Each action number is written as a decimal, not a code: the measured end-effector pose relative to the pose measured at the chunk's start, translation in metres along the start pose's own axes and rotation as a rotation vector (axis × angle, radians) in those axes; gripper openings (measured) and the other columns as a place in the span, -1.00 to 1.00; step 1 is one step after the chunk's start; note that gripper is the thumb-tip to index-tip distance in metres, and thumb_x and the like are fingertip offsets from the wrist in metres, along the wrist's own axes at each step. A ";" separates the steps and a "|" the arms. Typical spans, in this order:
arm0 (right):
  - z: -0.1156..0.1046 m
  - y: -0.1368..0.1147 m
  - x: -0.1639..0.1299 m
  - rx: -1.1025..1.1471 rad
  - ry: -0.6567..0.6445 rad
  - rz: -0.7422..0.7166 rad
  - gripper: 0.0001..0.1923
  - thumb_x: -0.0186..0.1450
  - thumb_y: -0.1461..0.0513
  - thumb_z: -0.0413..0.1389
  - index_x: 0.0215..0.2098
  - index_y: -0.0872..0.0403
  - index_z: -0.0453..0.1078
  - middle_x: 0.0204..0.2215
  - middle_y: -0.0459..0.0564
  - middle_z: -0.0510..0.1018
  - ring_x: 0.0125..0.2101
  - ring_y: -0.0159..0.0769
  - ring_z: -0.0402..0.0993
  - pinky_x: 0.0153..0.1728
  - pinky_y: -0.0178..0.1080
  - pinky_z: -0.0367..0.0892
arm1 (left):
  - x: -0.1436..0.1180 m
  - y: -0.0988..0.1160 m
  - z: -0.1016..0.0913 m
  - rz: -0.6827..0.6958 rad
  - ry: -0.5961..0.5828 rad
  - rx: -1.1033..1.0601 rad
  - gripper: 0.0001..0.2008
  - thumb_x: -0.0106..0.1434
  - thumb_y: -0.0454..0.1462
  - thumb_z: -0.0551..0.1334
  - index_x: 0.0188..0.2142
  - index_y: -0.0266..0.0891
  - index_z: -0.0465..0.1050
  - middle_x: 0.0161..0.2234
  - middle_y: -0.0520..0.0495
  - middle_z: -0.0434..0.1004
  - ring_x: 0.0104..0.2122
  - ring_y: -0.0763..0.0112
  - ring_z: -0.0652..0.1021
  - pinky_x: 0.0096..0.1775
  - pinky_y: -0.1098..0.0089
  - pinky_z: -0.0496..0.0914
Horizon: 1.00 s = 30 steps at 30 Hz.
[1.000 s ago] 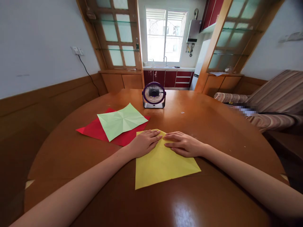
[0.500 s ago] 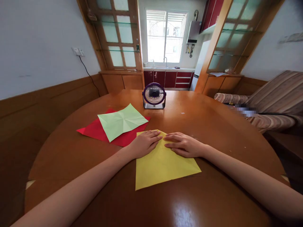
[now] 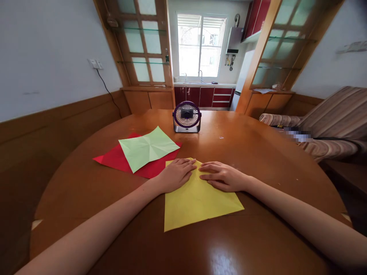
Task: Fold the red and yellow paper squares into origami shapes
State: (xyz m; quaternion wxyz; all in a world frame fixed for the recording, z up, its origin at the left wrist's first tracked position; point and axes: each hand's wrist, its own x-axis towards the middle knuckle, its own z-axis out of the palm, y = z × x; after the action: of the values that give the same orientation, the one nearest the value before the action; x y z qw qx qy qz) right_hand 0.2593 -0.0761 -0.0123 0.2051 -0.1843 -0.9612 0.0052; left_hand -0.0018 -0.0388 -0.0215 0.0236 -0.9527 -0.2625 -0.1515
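A sheet of yellow paper (image 3: 197,206) lies on the table in front of me, its far edge partly covered by my hands. My left hand (image 3: 178,175) rests flat on its far left part, fingers stretched toward the middle. On the far right part lies my right hand (image 3: 223,175), palm down with the fingers a little apart. The fingertips of both hands come close together near the paper's far corner. To the left, a creased light green sheet (image 3: 147,148) lies over a red sheet (image 3: 114,157); neither is touched.
A small purple desk fan (image 3: 187,116) stands on the round wooden table (image 3: 252,233) beyond the papers. A striped sofa (image 3: 335,114) is at the right, beside the table. Behind are glass-fronted cabinets and a kitchen counter under a window.
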 end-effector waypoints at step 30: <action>0.000 0.001 0.000 0.026 0.004 0.007 -0.63 0.37 0.28 -0.01 0.13 0.08 0.36 0.07 0.16 0.43 0.16 -0.12 0.25 0.12 0.06 0.28 | 0.002 0.001 -0.004 -0.106 -0.006 -0.028 -0.60 0.37 -0.15 0.03 0.14 -0.25 0.26 0.30 -0.20 0.12 0.26 0.16 0.20 0.23 0.08 0.08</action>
State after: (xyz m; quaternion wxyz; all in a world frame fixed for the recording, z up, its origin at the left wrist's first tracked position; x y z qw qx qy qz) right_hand 0.2598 -0.0756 -0.0128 0.2093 -0.1851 -0.9600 0.0180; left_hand -0.0008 -0.0397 -0.0168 0.0012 -0.9382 -0.3103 -0.1534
